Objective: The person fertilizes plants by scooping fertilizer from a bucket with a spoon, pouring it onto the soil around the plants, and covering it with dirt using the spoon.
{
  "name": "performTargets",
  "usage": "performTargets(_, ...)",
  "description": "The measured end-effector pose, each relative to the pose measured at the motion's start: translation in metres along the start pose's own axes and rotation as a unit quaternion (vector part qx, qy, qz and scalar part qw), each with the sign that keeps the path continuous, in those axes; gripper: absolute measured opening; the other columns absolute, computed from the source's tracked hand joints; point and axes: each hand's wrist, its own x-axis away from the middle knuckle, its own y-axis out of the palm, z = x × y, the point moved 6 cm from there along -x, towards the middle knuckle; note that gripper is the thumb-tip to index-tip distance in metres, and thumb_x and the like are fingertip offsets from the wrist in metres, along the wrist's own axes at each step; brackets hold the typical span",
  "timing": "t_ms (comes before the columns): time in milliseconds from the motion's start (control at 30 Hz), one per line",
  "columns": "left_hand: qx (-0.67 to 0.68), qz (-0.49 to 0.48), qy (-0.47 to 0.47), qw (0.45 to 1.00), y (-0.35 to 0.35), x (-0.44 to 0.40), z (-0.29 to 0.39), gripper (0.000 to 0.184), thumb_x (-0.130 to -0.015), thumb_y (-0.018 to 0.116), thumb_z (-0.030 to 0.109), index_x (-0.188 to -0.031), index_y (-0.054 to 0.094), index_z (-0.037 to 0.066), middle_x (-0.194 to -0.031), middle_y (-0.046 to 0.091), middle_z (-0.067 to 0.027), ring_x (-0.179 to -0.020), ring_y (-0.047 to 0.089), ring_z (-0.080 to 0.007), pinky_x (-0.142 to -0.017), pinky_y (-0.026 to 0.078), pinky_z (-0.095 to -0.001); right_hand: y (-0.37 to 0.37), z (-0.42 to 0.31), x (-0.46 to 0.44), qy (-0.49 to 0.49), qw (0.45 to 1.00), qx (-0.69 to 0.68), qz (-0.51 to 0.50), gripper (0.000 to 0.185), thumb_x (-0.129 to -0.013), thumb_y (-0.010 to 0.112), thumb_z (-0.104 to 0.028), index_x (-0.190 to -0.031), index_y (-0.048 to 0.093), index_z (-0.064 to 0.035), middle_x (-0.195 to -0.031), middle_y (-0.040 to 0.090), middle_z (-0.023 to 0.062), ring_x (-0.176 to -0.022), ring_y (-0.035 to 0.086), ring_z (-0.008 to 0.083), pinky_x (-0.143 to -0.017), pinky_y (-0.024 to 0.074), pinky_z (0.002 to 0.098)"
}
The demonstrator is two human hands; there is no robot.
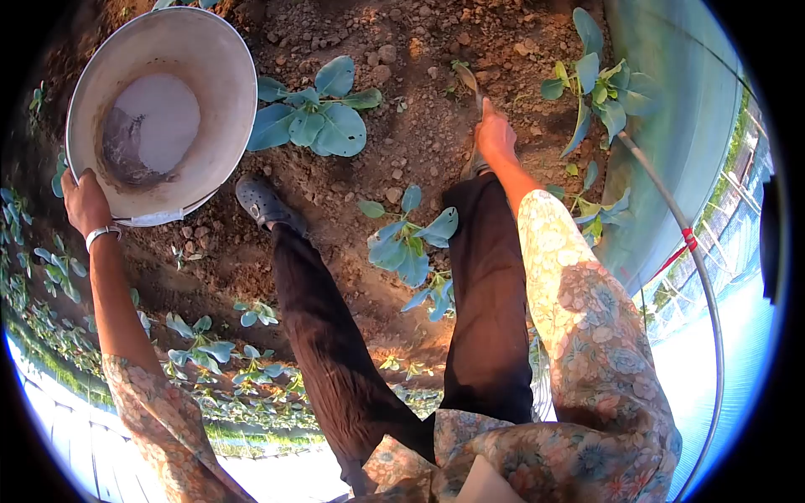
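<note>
A large pale bucket [222, 75] is tipped so that I see into it, with whitish residue and a dark patch at its bottom. My left hand [86, 204] is closed on its near rim, and a bracelet circles that wrist. My right hand [495, 134] is closed around a small hand tool [467, 78] with a narrow, curved, brownish metal blade. The blade's tip is at the soil, beside a small seedling or weed [458, 64]; whether they touch I cannot tell. Most of the tool's handle is hidden by my fingers.
Broad-leaved cabbage-like plants stand in the soil [402, 59]: one [314, 113] beside the bucket, one [411, 239] between my legs, one [608, 92] at right. A greenish sheet [671, 168] and a bent pole [700, 260] with red ties border the right side. My clog [267, 204] stands left.
</note>
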Motion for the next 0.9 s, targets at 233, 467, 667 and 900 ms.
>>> performTargets(233,-0.011,0.013,0.006,1.0,-0.006,0.023,0.032,0.044,-0.076,0.046,0.029,-0.113,0.056,0.007,-0.108,0.061,-0.0186,-0.102,0.055,-0.0377,-0.088,0.04,-0.0416,0.028,0.003,0.08,-0.027,0.995,0.035,-0.093,0.054,-0.083,0.05,-0.013,-0.136,0.037,-0.0138,-0.111,0.052,0.0252,-0.09,0.058,0.0428,-0.08,0.0465,0.0469)
performTargets(467,0.002,0.006,0.004,1.0,-0.007,0.023,0.034,0.044,-0.075,0.046,0.027,-0.112,0.056,0.007,-0.105,0.061,-0.0195,-0.101,0.056,-0.0383,-0.087,0.04,-0.042,-0.029,-0.056,0.015,-0.076,0.994,-0.063,0.056,0.055,-0.082,0.052,-0.011,-0.135,0.039,-0.0147,-0.101,0.053,0.0221,-0.087,0.058,0.0402,-0.075,0.0453,0.0487)
performTargets(667,-0.021,0.034,0.011,0.999,-0.003,0.024,0.034,0.043,-0.075,0.047,0.028,-0.111,0.057,0.006,-0.104,0.062,-0.0204,-0.1,0.056,-0.037,-0.087,0.04,-0.0427,0.025,-0.13,0.05,-0.143,0.988,-0.037,-0.035,0.051,-0.087,0.045,-0.013,-0.137,0.035,-0.013,-0.102,0.052,0.0218,-0.082,0.059,0.0411,-0.075,0.0452,0.0528)
performTargets(900,-0.016,0.04,0.021,0.999,-0.004,0.019,0.031,0.043,-0.076,0.047,0.027,-0.112,0.056,0.006,-0.104,0.061,-0.0205,-0.1,0.056,-0.0368,-0.089,0.04,-0.0427,0.024,-0.074,0.113,-0.144,0.986,-0.065,-0.058,0.06,-0.08,0.054,-0.008,-0.137,0.035,-0.0144,-0.1,0.051,0.0216,-0.08,0.057,0.0415,-0.072,0.0464,0.0477)
